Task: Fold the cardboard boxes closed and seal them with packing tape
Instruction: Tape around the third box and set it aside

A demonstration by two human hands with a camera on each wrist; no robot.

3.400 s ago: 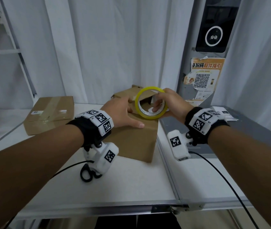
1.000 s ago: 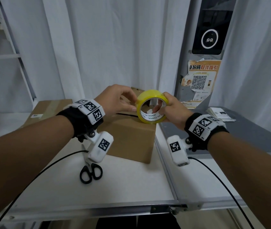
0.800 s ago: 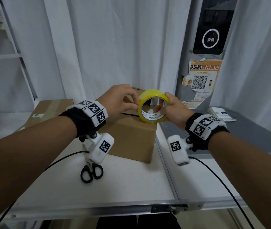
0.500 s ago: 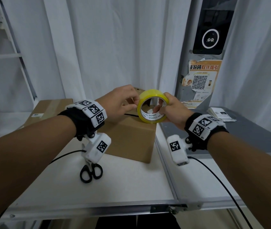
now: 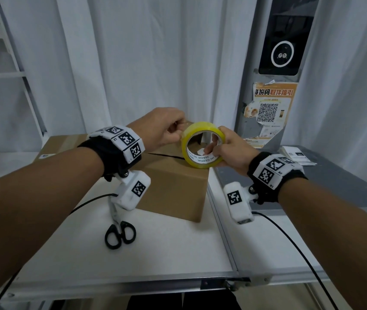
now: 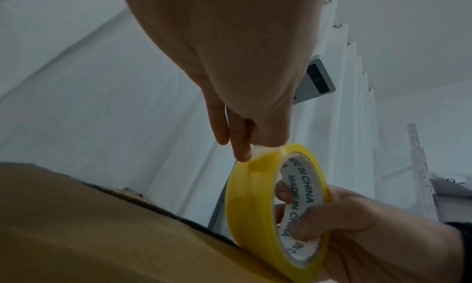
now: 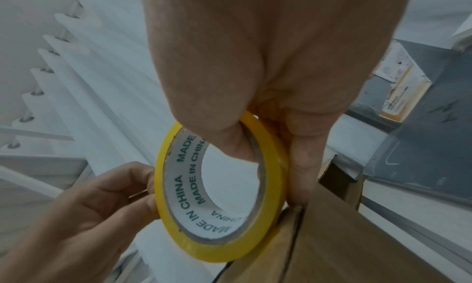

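Head view: right hand [image 5: 229, 151] grips the yellow tape roll [image 5: 202, 148] upright on the near cardboard box [image 5: 178, 186], fingers through the core. Left hand [image 5: 162, 128] pinches at the roll's upper left rim. Scissors [image 5: 121, 234] lie near; a second box [image 5: 66, 144] sits far left.

Left wrist view: fingertips [image 6: 241, 152] pinch the loose tape end [image 6: 265, 150]. Film likely thin, sticky, clingy; best pulled by that end.

Right wrist view: thumb [image 7: 230, 142] inside the stiff core; box seam [image 7: 293, 237] unsealed.
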